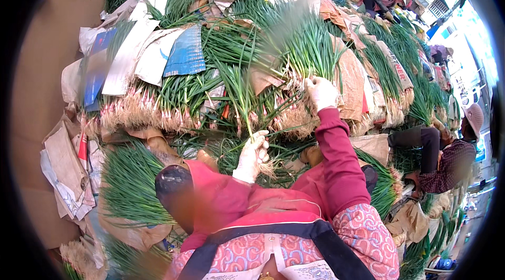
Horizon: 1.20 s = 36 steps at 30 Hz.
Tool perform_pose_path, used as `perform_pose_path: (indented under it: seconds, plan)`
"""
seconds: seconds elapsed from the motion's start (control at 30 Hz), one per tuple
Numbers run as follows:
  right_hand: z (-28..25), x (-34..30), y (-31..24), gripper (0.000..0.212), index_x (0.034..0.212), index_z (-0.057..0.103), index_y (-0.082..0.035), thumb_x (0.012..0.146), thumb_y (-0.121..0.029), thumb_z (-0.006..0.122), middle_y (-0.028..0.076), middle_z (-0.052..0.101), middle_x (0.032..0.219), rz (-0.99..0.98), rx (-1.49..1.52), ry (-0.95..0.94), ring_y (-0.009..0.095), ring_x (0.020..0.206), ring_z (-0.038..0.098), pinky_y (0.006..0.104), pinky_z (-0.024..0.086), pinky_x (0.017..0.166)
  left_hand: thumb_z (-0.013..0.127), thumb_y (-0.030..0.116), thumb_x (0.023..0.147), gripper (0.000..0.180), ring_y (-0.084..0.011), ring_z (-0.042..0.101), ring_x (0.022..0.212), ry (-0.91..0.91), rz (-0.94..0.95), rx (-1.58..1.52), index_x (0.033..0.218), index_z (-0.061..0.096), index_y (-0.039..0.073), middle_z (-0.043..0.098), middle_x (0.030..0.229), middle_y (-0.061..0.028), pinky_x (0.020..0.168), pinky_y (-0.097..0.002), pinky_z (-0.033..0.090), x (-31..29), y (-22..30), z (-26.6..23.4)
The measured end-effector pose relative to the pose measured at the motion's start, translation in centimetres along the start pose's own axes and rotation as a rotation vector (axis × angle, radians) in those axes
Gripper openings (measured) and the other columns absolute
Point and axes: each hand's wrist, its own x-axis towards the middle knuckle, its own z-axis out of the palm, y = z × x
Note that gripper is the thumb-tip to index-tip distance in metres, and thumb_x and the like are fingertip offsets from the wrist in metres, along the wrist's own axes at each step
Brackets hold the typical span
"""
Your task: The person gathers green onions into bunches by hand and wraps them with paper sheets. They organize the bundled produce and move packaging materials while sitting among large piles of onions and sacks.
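My left hand (253,156), in a whitish glove, is closed around a small bunch of spring onions (243,102). Their green leaves point up and away from me, and the pale roots (268,168) stick out below the fingers. Further off and to the right, my gloved right hand (323,93) has its fingers curled against the pale stalks of a larger heap of spring onions (314,51). Whatever is pinched between those fingertips is too small to make out. Pinkish bulbs and matted roots (152,110) line the near edge of the heap.
Paper and plastic sheets, including a blue one (185,52) and a brown one (350,77), cover parts of the heap. More spring onions (129,180) lie left of my knees. A tan wall (42,138) bounds the left. A person in a pink hat (456,156) sits at the right.
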Motion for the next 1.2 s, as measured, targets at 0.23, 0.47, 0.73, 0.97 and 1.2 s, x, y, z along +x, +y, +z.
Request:
perform_pose_path:
  seconds: [0.23,0.47,0.73,0.97,1.2]
  plan:
    - [0.9,0.0,0.5,0.022,0.077,0.065,-0.004,0.078,-0.025,0.061,0.009,0.064,0.071,0.056,0.383,0.044,0.018,0.065,0.06,0.0301,0.046,0.062,0.048,0.01,0.088,0.018,-0.0032,0.038,0.041,0.058,0.034,0.066,0.105,0.054,0.007,0.053,0.065,0.0018,0.037,-0.018,0.031,0.4,-0.5,-0.1]
    - [-1.8,-6.2,0.1,0.013,0.085,0.063,-0.002,0.08,-0.014,0.062,-0.001,0.056,0.058,-0.144,0.598,-0.003,0.007,0.049,0.046,0.0219,0.037,0.046,0.048,0.009,0.087,0.019,-0.0031,0.038,0.04,0.091,0.057,0.176,0.105,0.054,0.008,0.054,0.067,0.0008,0.036,-0.0184,0.032,1.0,-1.0,0.7]
    - [-5.5,-3.7,1.3,0.019,0.104,0.059,-0.004,0.087,-0.008,0.051,-0.003,0.05,0.063,0.023,0.997,0.113,0.002,0.049,0.039,0.0165,0.033,0.042,0.046,0.009,0.088,0.02,-0.0031,0.039,0.041,0.095,0.078,0.275,0.107,0.053,0.008,0.056,0.069,0.0002,0.037,-0.0183,0.032,1.1,-1.1,1.1]
    - [-5.3,3.3,8.5,0.038,0.114,0.053,-0.008,0.083,-0.029,0.057,0.015,0.063,0.094,-0.029,-0.203,0.196,0.024,0.081,0.063,0.034,0.049,0.07,0.046,0.008,0.088,0.019,-0.0031,0.039,0.041,0.103,0.078,0.263,0.107,0.053,0.007,0.056,0.068,-0.0001,0.037,-0.0187,0.032,1.2,-1.0,1.5]
    - [-1.4,-0.8,2.3,0.028,0.1,0.06,-0.011,0.079,-0.029,0.06,0.011,0.064,0.083,-0.204,0.034,0.235,0.027,0.077,0.061,0.0375,0.047,0.069,0.046,0.009,0.089,0.019,-0.0035,0.039,0.04,0.098,0.074,0.264,0.106,0.054,0.007,0.056,0.069,-0.0012,0.036,-0.0182,0.032,1.3,-1.1,1.0]
